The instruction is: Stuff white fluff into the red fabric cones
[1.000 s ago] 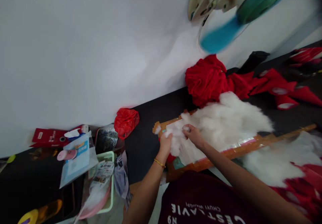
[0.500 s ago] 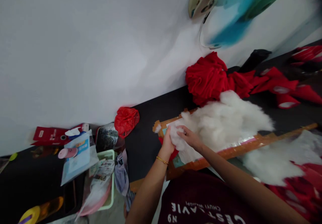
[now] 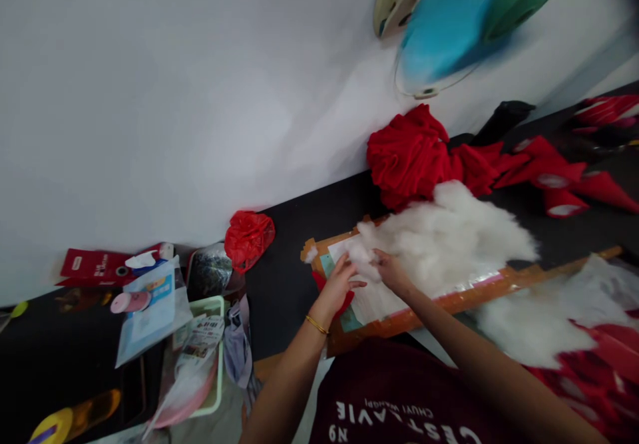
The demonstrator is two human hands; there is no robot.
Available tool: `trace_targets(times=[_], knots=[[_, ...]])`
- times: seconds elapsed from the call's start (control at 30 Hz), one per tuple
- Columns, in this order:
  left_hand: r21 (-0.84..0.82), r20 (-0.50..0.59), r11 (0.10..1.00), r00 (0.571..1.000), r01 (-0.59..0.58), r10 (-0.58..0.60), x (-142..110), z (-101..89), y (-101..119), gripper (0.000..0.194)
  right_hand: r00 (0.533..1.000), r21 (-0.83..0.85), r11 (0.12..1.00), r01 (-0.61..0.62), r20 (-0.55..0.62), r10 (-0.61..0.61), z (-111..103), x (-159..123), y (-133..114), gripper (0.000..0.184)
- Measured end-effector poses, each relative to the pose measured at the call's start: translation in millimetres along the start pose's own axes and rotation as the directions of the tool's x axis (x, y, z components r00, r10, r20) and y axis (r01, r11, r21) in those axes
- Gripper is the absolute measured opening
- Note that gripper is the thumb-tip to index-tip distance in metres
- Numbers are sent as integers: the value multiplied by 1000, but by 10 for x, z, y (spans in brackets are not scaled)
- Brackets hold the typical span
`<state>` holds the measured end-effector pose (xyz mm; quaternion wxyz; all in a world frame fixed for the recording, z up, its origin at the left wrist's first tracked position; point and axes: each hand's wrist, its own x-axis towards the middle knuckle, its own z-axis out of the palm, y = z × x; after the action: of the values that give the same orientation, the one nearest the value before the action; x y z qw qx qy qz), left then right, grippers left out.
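Observation:
A big heap of white stuffing [image 3: 439, 241] lies on a taped cardboard sheet [image 3: 424, 314] on the dark table. My left hand [image 3: 341, 283], a gold bangle on its wrist, lies at the heap's left end with fingers stretched toward a small tuft [image 3: 360, 257], over a red fabric piece [image 3: 319, 282]. My right hand [image 3: 392, 272] sits right beside it, fingers curled into the stuffing at the same tuft. Both hands nearly touch.
Red fabric pieces [image 3: 414, 154] are piled at the wall behind the heap, with more red cones [image 3: 564, 181] to the right. A red plastic bag [image 3: 248, 237], packets and a green tray [image 3: 210, 357] crowd the left. A fan [image 3: 449, 24] spins overhead. More stuffing [image 3: 534, 324] lies at the right.
My left hand has opened and moved slightly right over the tuft. My right hand has shifted a little right and down, still in the stuffing.

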<state>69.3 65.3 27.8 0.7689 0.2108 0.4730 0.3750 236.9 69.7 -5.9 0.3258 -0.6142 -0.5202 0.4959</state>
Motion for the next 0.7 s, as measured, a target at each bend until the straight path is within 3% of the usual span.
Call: trace_targets(times=[0.07, 0.13, 0.3, 0.4, 0.57, 0.63, 0.7], knots=[[129, -34, 987, 994, -97, 102, -30, 1, -30, 72, 999, 134, 990, -36, 42, 30, -43, -24, -45, 24], [266, -53, 953, 985, -145, 164, -15, 20, -71, 74, 996, 259, 964, -61, 81, 41, -41, -63, -109, 23], [532, -207, 834, 932, -147, 296, 120, -28, -111, 17, 989, 314, 942, -122, 119, 88, 19, -95, -188, 27], [524, -238, 841, 925, -133, 295, 134, -152, -60, 14, 990, 360, 923, -138, 86, 114, -55, -88, -157, 25], [419, -142, 892, 958, -169, 248, 67, -127, -18, 38, 985, 210, 963, -169, 73, 157, -119, -70, -98, 22], [397, -138, 904, 963, -161, 233, 68, -26, -46, 45, 994, 83, 991, -105, 20, 104, -56, -51, -79, 22], [469, -194, 871, 946, -144, 261, 89, 61, -79, 36, 999, -21, 1000, -23, -34, 22, 19, -40, -61, 20]])
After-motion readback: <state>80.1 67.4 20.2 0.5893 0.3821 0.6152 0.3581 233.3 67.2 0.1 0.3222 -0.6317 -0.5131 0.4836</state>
